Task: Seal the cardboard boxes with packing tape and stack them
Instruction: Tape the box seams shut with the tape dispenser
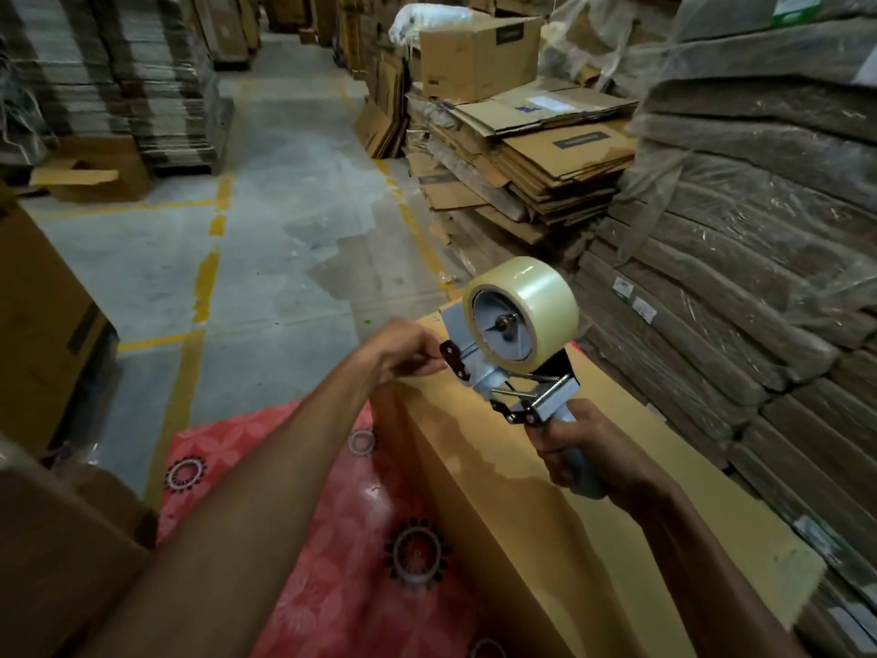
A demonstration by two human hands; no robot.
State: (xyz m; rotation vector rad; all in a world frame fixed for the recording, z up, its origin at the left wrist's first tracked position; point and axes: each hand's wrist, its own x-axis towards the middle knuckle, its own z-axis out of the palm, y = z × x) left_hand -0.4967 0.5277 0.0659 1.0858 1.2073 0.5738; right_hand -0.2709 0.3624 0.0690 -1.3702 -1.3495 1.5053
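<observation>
A long cardboard box (512, 472) lies in front of me on a red patterned mat (332, 539). My right hand (586, 451) grips the grey handle of a tape dispenser (510, 358), held above the box top with a roll of clear tape (531, 301) on it. My left hand (403, 351) reaches to the dispenser's front end, fingers pinched at the black tab near the blade; I cannot make out a tape end between them. Glossy tape seems to run along the box edge.
Wrapped stacks of flat cardboard (759, 277) rise close on the right. Loose flattened boxes (531, 159) and one made-up box (479, 54) sit beyond. More boxes (42, 301) stand at left. A concrete aisle with yellow lines (209, 277) runs ahead.
</observation>
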